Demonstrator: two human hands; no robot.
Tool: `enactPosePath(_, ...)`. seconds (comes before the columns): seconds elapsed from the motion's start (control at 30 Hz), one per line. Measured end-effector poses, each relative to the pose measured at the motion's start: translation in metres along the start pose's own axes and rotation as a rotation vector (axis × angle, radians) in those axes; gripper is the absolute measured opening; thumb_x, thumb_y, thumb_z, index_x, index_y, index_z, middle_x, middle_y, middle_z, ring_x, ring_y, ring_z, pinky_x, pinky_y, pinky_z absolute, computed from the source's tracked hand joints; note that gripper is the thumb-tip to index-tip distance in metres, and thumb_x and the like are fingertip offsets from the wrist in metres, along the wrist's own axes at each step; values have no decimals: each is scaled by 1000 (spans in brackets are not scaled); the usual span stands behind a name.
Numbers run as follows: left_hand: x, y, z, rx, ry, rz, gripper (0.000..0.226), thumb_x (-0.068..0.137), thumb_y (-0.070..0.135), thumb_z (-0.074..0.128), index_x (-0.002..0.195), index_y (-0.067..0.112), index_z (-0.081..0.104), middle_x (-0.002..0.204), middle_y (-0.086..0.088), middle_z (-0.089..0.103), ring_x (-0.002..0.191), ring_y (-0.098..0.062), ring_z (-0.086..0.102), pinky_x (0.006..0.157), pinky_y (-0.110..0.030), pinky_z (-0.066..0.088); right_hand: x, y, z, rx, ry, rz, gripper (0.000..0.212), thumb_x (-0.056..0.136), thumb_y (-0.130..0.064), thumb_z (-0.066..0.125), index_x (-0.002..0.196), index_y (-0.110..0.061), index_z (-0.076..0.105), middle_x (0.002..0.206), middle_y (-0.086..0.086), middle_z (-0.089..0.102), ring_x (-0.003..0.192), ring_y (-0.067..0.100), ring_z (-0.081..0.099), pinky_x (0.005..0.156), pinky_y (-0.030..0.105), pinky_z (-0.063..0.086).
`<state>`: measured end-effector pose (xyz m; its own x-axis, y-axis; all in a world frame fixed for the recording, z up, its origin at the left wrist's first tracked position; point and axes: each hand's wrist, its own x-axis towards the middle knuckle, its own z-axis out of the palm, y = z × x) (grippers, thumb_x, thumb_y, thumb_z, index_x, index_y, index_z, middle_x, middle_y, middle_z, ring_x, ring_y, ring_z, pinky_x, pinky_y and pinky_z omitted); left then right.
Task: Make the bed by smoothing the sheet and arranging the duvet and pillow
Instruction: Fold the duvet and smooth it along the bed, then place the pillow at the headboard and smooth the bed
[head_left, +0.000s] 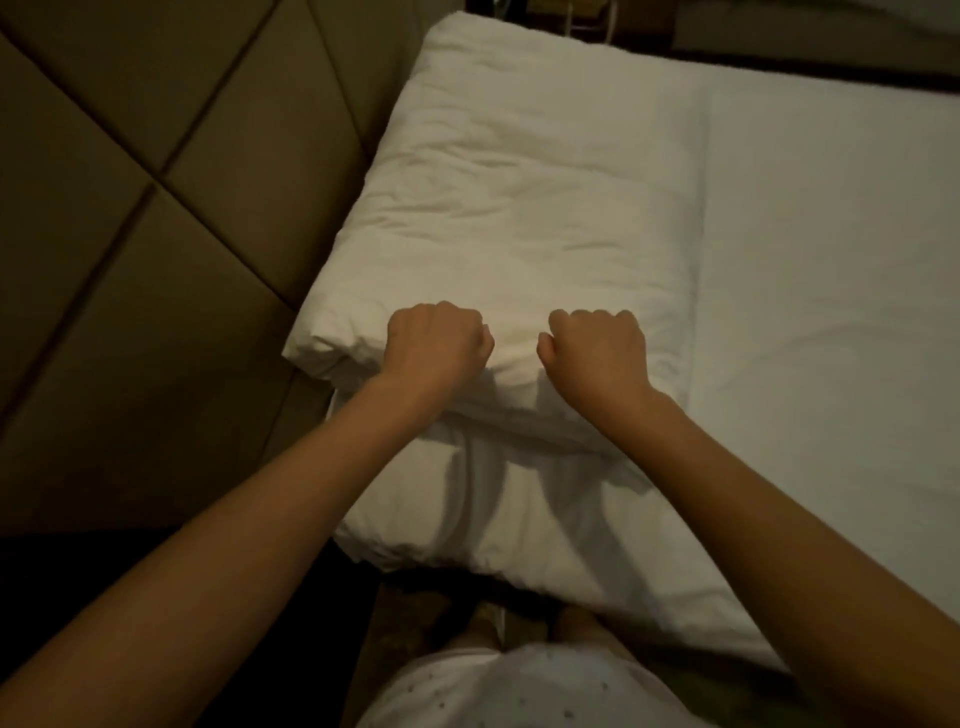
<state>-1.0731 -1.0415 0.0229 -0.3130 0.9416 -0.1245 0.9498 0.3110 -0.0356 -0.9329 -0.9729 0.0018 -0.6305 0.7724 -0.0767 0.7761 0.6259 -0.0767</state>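
Fingers of the left hand (436, 343) and the right hand (595, 345) are curled under into fists, knuckles up. We cannot tell whether they pinch cloth or only press upon it. Both hands rest side by side, slightly apart, on the near edge of the folded duvet (519, 208). We record the duvet as a thick white bundle, creased on top, running from the centre of view toward 12 o'clock along the head of the bed. Beneath its near edge, toward 6 o'clock, lies a lower white layer (509, 519); we cannot tell whether it is pillow or more duvet. The sheet (831, 312) lies flat and nearly smooth at 3 o'clock. A padded headboard (130, 208) with stitched panels stands at 9 o'clock, touching the duvet.
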Motion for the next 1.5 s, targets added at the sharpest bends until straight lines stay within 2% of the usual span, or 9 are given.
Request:
enactPosePath(0.13,-17,8,-13,21,-6,158,28,100,28,37,104,11,59,93,-6,53,86,-26,50,66,-34,35,-36,8,-16,-32,40,108,34,99,-22,36,67,-13,30,63,-1,31,67,23,37,71,34,23)
enactPosePath(0.3,-21,53,-34,82,-5,349,28,100,25,37,116,11,55,110,-9,58,99,-29,53,69,-34,33,-86,32,-40,-20,59,280,21,100,-26,35,83,-16,39,79,5,48,72,23,37,74,34,23)
enactPosePath(0.43,-25,118,-50,121,48,536,26,99,23,37,114,12,56,105,-8,60,95,-28,54,68,-33,32,-136,65,-45,-40,2,427,18,100,-27,35,84,-18,40,93,7,63,75,24,41,75,35,24)
enactPosePath(0.57,-43,196,-58,149,38,734,27,99,23,35,112,11,56,106,-9,63,97,-28,55,71,-32,34,-200,100,-43,-50,-45,594,23,99,-27,36,96,-15,55,98,6,65,91,27,55,76,35,27)
enactPosePath(0.73,-86,314,-55,203,50,996,31,100,27,35,118,13,55,110,-9,63,103,-28,55,71,-33,33,-298,150,-33,51,-112,866,24,99,-26,36,104,-15,57,102,5,65,96,25,56,84,36,32)
enactPosePath(0.87,-143,405,-49,206,26,1169,32,101,28,34,119,13,55,109,-8,63,101,-27,55,70,-33,33,-381,187,-25,190,-103,1036,26,102,-29,37,103,-15,57,93,3,62,85,20,56,79,33,37)
enactPosePath(1.03,-218,502,-26,307,-38,1298,29,101,26,32,109,10,55,94,-6,59,79,-21,45,66,-33,33,-490,250,-29,265,-74,1246,25,101,-29,40,98,-13,58,91,5,61,74,19,55,64,29,38)
enactPosePath(1.27,-312,625,-4,401,-102,1535,29,100,31,36,111,15,58,109,-7,65,101,-28,62,71,-30,36,-650,326,-68,200,93,1573,30,99,-27,40,108,-11,63,117,16,62,108,34,58,80,34,41)
enactPosePath(1.5,-370,744,-4,447,-25,1746,26,99,28,39,111,16,60,113,-9,65,105,-31,62,73,-33,41,-745,371,-52,228,133,1752,30,99,-23,38,96,-8,64,105,14,64,98,31,58,74,33,39)
